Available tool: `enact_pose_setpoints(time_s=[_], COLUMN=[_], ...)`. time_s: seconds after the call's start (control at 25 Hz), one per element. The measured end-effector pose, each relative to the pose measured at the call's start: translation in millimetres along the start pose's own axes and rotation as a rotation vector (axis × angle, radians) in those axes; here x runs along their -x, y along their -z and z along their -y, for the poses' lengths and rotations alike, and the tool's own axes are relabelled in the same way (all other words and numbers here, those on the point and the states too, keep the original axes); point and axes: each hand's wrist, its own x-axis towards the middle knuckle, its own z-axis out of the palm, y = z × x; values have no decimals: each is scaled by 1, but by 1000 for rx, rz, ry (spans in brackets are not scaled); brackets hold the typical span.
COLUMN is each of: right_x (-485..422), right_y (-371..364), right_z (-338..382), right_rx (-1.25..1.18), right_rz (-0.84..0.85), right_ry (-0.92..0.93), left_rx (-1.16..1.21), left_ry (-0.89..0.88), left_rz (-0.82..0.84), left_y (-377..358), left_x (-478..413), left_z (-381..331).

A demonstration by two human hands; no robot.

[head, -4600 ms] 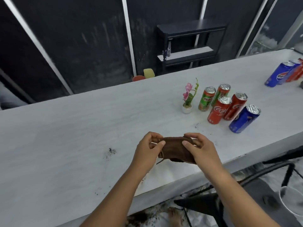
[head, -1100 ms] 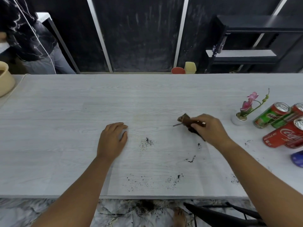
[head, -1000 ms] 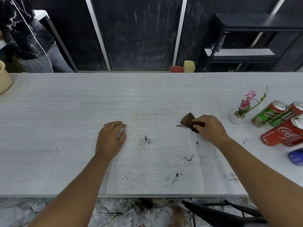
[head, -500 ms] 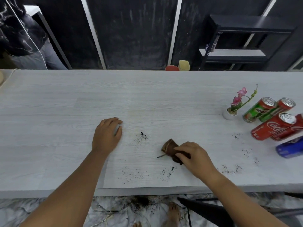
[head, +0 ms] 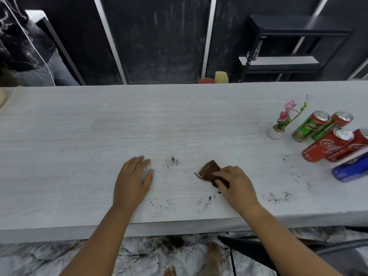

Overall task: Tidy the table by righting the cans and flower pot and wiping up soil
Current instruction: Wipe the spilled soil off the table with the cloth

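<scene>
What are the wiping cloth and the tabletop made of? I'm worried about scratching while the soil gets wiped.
The cloth looks like soft brown fabric, matte, folded with a stitched hem and a loose thread. The table appears to be pale grey wood-grain laminate, smooth with low sheen; whether it is real wood cannot be told. The right hand presses the cloth.

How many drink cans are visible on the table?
5, all upright at the right end: two green cans beside the flower pot, two red cans, one blue can. More may sit off-frame.
</scene>
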Motion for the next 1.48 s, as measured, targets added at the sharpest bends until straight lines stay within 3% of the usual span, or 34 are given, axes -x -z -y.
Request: enact_pose_setpoints(time_s=[0.16, 0.24, 0.48, 0.68, 0.76, 1.0, 1.2, 1.48], right_x=[8, 0, -31, 15, 17, -100, -172, -97], right_y=[2, 11, 30, 0, -2, -12, -59, -59], right_z=[5, 0, -20, 18, 26, 62, 96, 88], right_rx=[-142, -241, 37, 55, -35, -167, -27, -43], right_rz=[65, 13, -92, -24, 26, 29, 252, 278], right_ry=[-76, -138, -253, 8, 14, 26, 139, 309], left_rx=[-14, -18, -33, 27, 50, -45, -50, -58], left_ry=[-21, -32, -50, -17, -10, 1, 31, 22], left_rz=[-15, -33, -55, -12, 26, -36, -46, -39], left_y=[2, 3, 4, 7, 11, 29, 27, 28], left_x=[0, -3, -6, -3, -4, 6, 3, 5], left_z=[-4, -4, -5, -5, -1, 29, 29, 28])
